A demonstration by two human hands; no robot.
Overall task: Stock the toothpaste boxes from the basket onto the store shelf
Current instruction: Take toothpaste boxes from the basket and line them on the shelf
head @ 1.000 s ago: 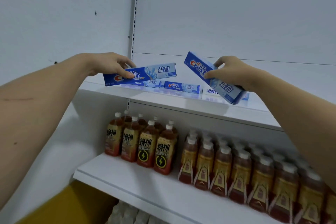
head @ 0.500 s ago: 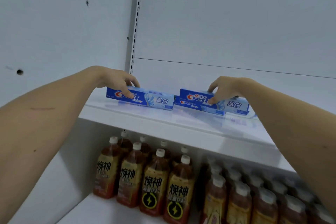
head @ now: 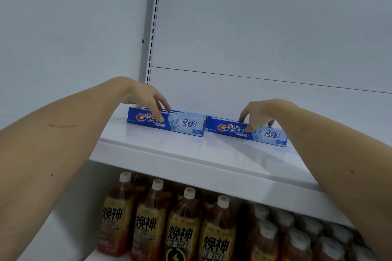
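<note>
Both hands rest on toothpaste boxes standing on edge on the white shelf (head: 191,154). On the left box (head: 182,124), which stands nearest the slotted upright (head: 153,27) at the shelf's back corner, the left hand (head: 146,96) has its thumb down the printed front face and its fingers over the top edge — a light pinch from above. More boxes stand directly behind this one, only their top edges showing. Further along the shelf from the upright, the right hand (head: 262,113) grips the right box (head: 269,134) the same way: thumb on the front, fingers curled over the top and down behind. The two front boxes stand nearly end to end, a narrow gap between them, both facing outward and set well back from the shelf's front lip. Whether another box stands behind the right one is hard to tell. Beneath the shelf, on the level below, stand rows of bottles (head: 184,224) of brown drink with white caps and yellow labels — those further from the upright are blurred.
</note>
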